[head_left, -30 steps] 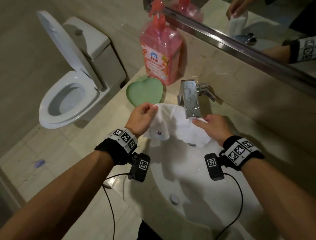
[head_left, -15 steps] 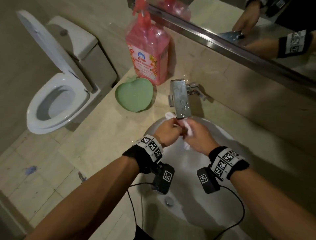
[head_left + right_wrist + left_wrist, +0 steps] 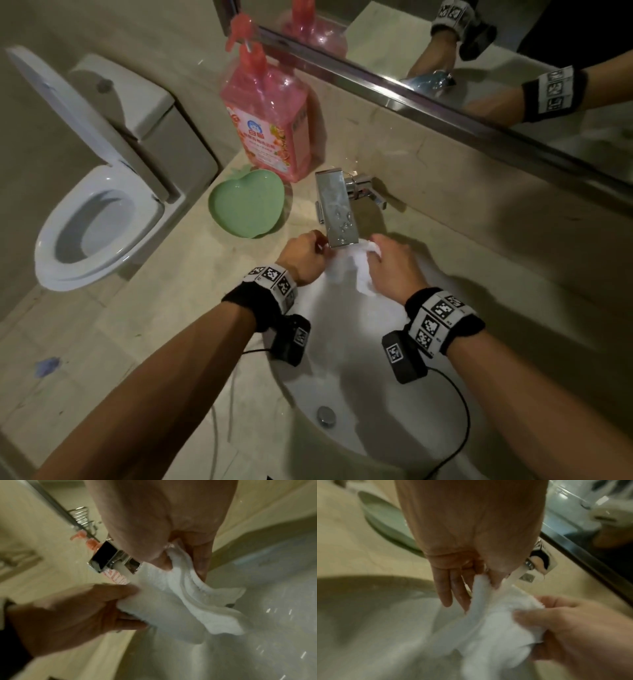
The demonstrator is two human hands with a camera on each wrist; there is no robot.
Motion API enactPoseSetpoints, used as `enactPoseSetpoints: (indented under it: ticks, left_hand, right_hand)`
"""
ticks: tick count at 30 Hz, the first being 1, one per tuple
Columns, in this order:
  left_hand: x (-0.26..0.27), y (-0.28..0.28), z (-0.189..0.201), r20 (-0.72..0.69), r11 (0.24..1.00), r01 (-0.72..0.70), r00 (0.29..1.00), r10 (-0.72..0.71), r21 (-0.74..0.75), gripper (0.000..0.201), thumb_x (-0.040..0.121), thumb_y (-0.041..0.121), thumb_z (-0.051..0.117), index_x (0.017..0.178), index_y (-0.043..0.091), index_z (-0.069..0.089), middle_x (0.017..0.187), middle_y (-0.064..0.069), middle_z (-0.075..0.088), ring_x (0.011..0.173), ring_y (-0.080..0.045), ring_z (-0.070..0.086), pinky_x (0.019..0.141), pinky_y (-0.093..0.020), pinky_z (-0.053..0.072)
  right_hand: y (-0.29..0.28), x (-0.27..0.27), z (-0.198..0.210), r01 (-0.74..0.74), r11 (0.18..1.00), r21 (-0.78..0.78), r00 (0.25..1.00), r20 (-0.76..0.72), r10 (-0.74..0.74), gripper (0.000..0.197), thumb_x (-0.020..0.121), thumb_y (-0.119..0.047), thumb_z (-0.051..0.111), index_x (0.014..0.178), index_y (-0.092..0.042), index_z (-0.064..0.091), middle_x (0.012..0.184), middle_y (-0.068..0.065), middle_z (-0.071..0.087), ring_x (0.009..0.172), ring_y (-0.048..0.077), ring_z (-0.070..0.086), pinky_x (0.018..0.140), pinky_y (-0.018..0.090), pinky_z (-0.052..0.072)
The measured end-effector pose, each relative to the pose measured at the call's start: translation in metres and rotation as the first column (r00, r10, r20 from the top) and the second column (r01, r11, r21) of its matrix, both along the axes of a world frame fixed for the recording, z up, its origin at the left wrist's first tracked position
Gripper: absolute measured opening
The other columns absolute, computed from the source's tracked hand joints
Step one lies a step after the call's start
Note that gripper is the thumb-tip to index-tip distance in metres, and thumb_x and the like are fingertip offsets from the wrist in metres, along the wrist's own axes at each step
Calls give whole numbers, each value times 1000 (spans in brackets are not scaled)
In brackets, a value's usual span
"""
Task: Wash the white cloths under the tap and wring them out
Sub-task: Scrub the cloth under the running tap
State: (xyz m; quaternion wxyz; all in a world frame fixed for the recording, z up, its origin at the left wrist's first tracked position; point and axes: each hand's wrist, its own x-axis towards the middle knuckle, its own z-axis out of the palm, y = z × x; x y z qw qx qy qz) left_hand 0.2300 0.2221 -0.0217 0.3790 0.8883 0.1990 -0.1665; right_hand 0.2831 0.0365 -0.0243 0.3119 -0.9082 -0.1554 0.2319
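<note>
A wet white cloth (image 3: 352, 267) hangs bunched just below the spout of the chrome tap (image 3: 337, 209), over the white sink (image 3: 346, 370). My left hand (image 3: 305, 257) pinches its left end between thumb and fingers; in the left wrist view the cloth (image 3: 498, 622) runs from that pinch across to the other hand. My right hand (image 3: 394, 267) grips the right end, and in the right wrist view the cloth (image 3: 185, 601) folds out from under its thumb (image 3: 163, 559). Whether water runs from the tap I cannot tell.
A pink pump bottle (image 3: 270, 123) and a green heart-shaped dish (image 3: 246, 202) stand on the beige counter left of the tap. A mirror (image 3: 479, 41) runs along the wall behind. A white toilet (image 3: 96, 205) with raised lid stands at the left. The sink drain (image 3: 325, 414) lies near me.
A second ago the cloth was spread wide between my hands under the tap. The hands then came together and bunched it, and now they have drawn slightly apart with it between them.
</note>
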Motion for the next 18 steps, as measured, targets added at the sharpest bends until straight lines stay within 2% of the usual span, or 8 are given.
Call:
enactPoseSetpoints:
  ticks: [3, 4, 7, 9, 12, 14, 16, 18]
  left_hand:
    - [3, -10, -1, -72, 905, -300, 954, 292, -300, 21, 91, 18, 62, 108, 6, 60, 101, -15, 72, 86, -29, 72, 81, -46, 59]
    - [1, -13, 0, -74, 883, -313, 949, 308, -349, 24, 86, 17, 65, 107, 6, 62, 99, -15, 73, 87, -29, 72, 82, -47, 59]
    - [-7, -21, 1, -83, 848, -231, 972, 218, -478, 28, 72, 37, 68, 96, 24, 67, 87, 1, 75, 84, -19, 72, 86, -42, 58]
    - [-12, -17, 4, -43, 865, -181, 982, 182, -468, 33, 67, 44, 66, 93, 24, 69, 86, 5, 75, 84, -15, 71, 85, -35, 58]
    - [-16, 8, -2, 116, 955, -148, 976, 182, -256, 42, 66, 24, 64, 105, 11, 59, 104, -6, 64, 96, -24, 61, 82, -34, 54]
    - [-22, 19, -6, 101, 938, -74, 988, 115, -339, 64, 65, 15, 78, 120, 8, 47, 116, -6, 54, 105, -19, 53, 86, -25, 46]
    - [-25, 18, -9, 64, 933, 67, 997, -48, -353, 87, 64, 19, 89, 134, 11, 39, 126, -2, 52, 114, -15, 51, 96, -24, 42]
    - [-23, 10, -15, 56, 956, 179, 984, -171, -233, 101, 58, 30, 93, 139, 16, 34, 124, 2, 55, 111, -16, 55, 96, -29, 46]
  right_hand:
    - [18, -13, -1, 70, 977, 202, 975, -219, -24, 53, 84, -15, 75, 130, -28, 50, 111, -14, 64, 104, 11, 64, 69, 2, 45]
    - [23, -15, -3, 60, 970, 237, 970, -245, 0, 62, 79, -13, 80, 129, -29, 47, 106, -14, 64, 100, 8, 64, 67, 4, 46]
    - [35, -15, -7, 116, 957, 267, 956, -292, -35, 73, 79, -4, 81, 137, -30, 46, 113, -6, 68, 106, 15, 66, 89, 30, 57]
    - [40, -9, -10, 171, 945, 277, 947, -311, -80, 63, 80, -2, 78, 131, -31, 54, 114, -6, 70, 109, 16, 67, 95, 37, 57]
    - [39, 0, -13, 237, 931, 277, 911, -396, -114, 59, 82, 1, 71, 132, -27, 60, 127, -3, 69, 117, 17, 64, 102, 43, 53]
    - [34, 4, -13, 261, 933, 246, 878, -462, -123, 68, 81, 7, 62, 143, -20, 53, 138, 5, 62, 126, 25, 59, 106, 48, 50]
    - [32, 7, -11, 276, 912, 304, 863, -496, -96, 68, 78, 14, 55, 138, -16, 57, 130, 13, 66, 120, 32, 61, 97, 47, 54]
    - [31, 8, -7, 314, 872, 375, 850, -521, -82, 58, 75, 19, 52, 120, -16, 64, 112, 16, 70, 103, 33, 63, 74, 39, 53]
